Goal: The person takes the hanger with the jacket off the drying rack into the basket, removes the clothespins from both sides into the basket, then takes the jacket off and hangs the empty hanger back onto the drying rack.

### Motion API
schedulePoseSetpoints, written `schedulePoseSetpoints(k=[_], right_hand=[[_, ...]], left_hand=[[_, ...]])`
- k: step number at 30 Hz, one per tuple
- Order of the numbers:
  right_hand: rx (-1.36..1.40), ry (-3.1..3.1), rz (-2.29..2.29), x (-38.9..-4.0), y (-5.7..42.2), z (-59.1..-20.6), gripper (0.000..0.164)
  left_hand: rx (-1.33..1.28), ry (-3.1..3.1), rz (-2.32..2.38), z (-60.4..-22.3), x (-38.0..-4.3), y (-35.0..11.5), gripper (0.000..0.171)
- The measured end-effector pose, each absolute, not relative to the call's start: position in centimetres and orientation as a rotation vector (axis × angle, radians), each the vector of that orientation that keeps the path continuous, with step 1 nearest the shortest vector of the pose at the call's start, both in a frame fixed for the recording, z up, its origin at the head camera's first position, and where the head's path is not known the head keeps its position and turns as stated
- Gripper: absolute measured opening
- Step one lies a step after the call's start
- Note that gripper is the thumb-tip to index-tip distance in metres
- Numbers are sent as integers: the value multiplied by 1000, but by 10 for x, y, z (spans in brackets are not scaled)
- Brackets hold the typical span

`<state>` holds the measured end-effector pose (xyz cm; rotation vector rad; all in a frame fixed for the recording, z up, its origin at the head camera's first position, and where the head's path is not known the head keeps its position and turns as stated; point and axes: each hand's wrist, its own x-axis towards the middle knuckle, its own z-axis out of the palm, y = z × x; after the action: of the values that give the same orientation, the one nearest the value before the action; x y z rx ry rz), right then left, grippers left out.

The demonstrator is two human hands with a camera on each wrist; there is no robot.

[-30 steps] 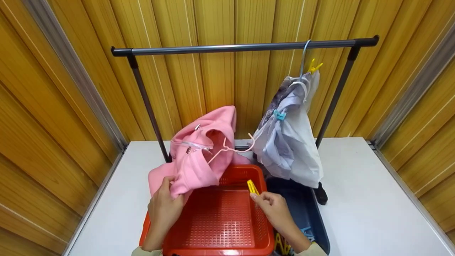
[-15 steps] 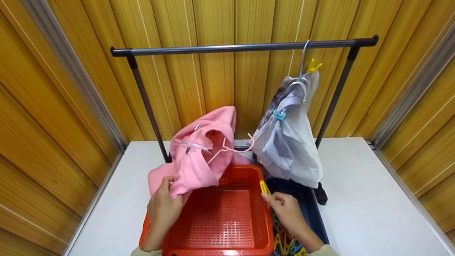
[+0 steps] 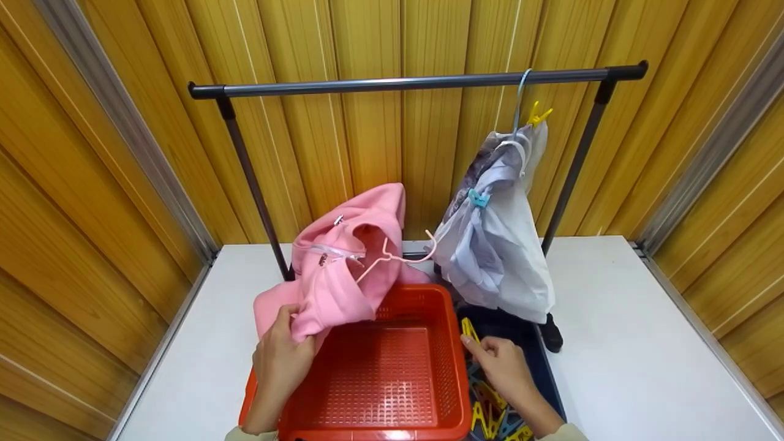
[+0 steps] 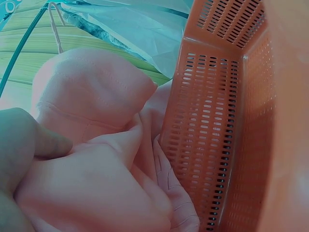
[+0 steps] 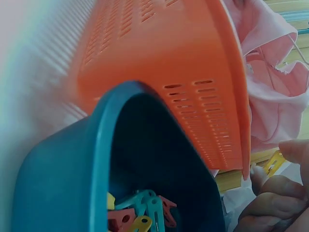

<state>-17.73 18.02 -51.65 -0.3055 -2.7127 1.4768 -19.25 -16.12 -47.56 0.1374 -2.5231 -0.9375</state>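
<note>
Two hands: both loaded, my left hand (image 3: pixel 285 361) on the jacket (image 3: pixel 334 300), my right hand (image 3: pixel 502 367) on a yellow clip (image 3: pixel 468 329).
Left grip: thumb and fingers curled on the near edge of the pink cloth, left side of the basket (image 3: pixel 373 434).
Right grip: thumb and forefinger pinching the clip, just beside the basket's right rim, over the bin (image 3: pixel 514 327).
Jacket: bunched over the basket's back left part, in front of the rack's left leg; zip pulls facing up.
Pink hanger (image 3: pixel 387 256): sticking out of the jacket's neck, hook to the right, well apart from the bar (image 3: pixel 380 84).
Bin: dark, right of the basket, spare clips (image 3: pixel 484 422) inside; my right wrist view shows yellow, red and teal ones.
Hung load: pale cloth (image 3: pixel 520 257) on a second hanger (image 3: pixel 519 104), right end of the bar; blue clip (image 3: pixel 478 198) mid-front, another yellow clip (image 3: pixel 536 116) up top.
Base: white table (image 3: pixel 643 343), wood-look wall (image 3: pixel 429 159) behind.
</note>
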Motion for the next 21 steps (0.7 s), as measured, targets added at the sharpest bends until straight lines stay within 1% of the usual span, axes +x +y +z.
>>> schedulePoseSetpoints(k=[4, 11, 21], right_hand=[[-340, -2771, 1462, -177, 183, -519, 47], [-322, -2868, 1360, -175, 191, -521, 51], [-295, -3048, 1157, -172, 196, -526, 46]], left_hand=[[127, -2513, -937, -475, -192, -161, 36], [138, -2531, -937, -475, -192, -161, 38], [132, -2532, -926, -475, -192, -162, 37]])
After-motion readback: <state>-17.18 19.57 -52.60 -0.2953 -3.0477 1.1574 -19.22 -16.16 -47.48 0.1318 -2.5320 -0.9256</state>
